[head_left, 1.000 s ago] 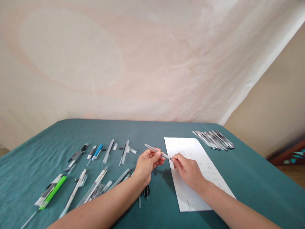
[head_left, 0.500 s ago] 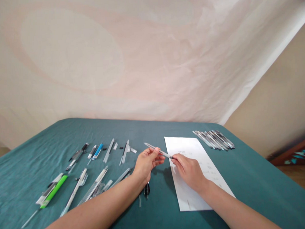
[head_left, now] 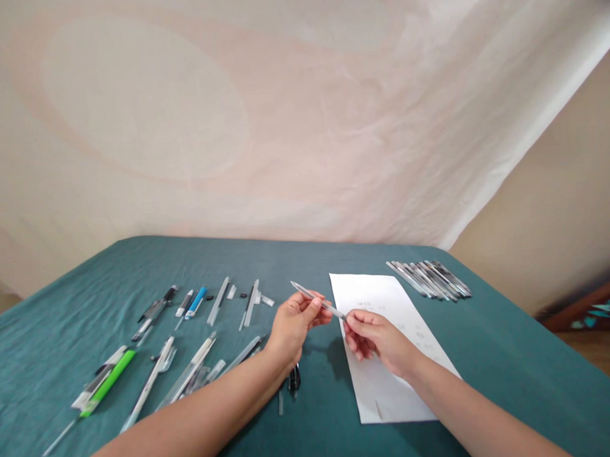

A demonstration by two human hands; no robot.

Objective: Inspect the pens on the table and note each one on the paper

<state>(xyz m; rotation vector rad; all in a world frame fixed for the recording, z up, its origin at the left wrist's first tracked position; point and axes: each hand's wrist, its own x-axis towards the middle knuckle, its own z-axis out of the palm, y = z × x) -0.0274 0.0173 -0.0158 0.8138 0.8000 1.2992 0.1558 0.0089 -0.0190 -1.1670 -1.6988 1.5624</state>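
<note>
Both hands hold one clear pen [head_left: 334, 311] in the air, above the bench.
Left hand [head_left: 292, 325] pinches the barrel between thumb and fingers; right hand [head_left: 377, 336] pinches the near tip end, other fingers curled. Pen is tilted, far end higher, just over the left edge of a white paper sheet [head_left: 382, 294]. Row of pens [head_left: 429, 279] lies beyond the sheet; loose pens and parts [head_left: 190, 371] and a green marker [head_left: 109, 380] are scattered left on the teal bench [head_left: 489, 355].
</note>
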